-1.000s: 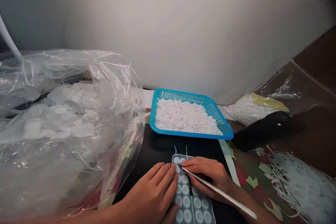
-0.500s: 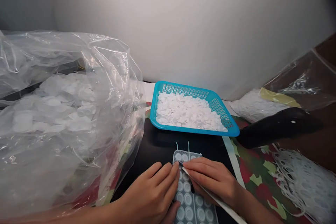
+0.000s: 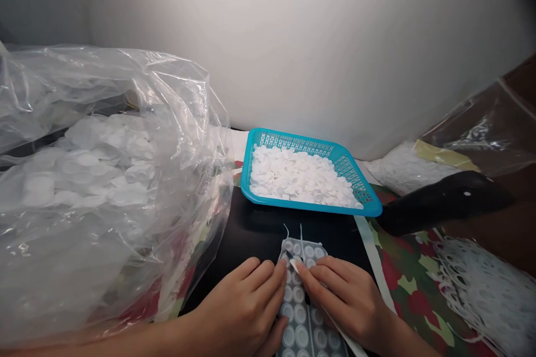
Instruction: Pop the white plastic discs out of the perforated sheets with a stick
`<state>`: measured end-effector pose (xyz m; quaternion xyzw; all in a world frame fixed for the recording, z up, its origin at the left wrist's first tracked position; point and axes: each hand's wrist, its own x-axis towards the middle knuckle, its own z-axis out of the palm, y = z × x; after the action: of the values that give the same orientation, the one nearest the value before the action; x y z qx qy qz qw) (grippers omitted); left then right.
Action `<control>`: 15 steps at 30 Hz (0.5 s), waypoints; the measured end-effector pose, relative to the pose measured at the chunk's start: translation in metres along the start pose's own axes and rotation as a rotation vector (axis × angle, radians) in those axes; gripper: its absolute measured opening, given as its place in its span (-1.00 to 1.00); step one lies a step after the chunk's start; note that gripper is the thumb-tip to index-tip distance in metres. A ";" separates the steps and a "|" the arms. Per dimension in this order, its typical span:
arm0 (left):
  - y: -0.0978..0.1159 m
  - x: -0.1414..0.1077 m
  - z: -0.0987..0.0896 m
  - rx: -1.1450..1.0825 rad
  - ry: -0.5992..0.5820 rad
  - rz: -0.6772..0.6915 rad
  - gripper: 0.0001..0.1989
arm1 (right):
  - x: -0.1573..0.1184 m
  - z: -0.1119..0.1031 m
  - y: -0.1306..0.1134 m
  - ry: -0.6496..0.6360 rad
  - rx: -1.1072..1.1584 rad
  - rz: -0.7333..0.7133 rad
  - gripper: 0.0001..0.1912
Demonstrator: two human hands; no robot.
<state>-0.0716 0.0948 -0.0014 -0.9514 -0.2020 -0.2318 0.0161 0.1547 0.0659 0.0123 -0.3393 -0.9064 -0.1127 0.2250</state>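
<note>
A narrow grey-white moulded sheet (image 3: 299, 312) with rows of round, cap-like pieces lies on a black board, lengthwise before me. Along its left edge my left hand (image 3: 255, 301) grips it, fingers bent and close together, the index fingertip near the upper rows. My right hand (image 3: 349, 295) pinches a slim white tool (image 3: 295, 264) with a dark, pointed tip. That tip touches or hovers over the sheet near my left index finger; I cannot tell which. Part of the tool's length is hidden under the right hand. Thin strips (image 3: 301, 232) stick up from the sheet's far end.
Beyond the board (image 3: 259, 228) stands a blue basket (image 3: 310, 211) of small white discs. A large clear bag (image 3: 104, 178) of translucent pieces fills the left. At right are a black elongated object (image 3: 444, 201), ring-shaped trimmings (image 3: 481, 290) and another clear bag (image 3: 402, 170).
My right hand has shifted slightly down and right, its fingers more bent, and the white tool has turned steeper. The sheet's far end has moved slightly right. My left hand is nearly still.
</note>
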 end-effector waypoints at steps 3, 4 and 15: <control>0.000 0.000 0.001 -0.010 -0.003 0.003 -0.61 | -0.001 0.002 0.000 0.005 0.003 0.037 -0.70; 0.000 0.000 0.001 -0.011 -0.006 0.007 -0.61 | -0.002 0.003 0.000 0.007 0.008 0.048 -0.69; -0.002 0.001 -0.001 0.004 -0.016 0.024 -0.61 | 0.002 0.004 0.002 0.056 0.074 0.092 -0.74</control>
<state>-0.0721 0.0965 -0.0005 -0.9556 -0.1913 -0.2234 0.0191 0.1529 0.0699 0.0098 -0.3687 -0.8867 -0.0784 0.2677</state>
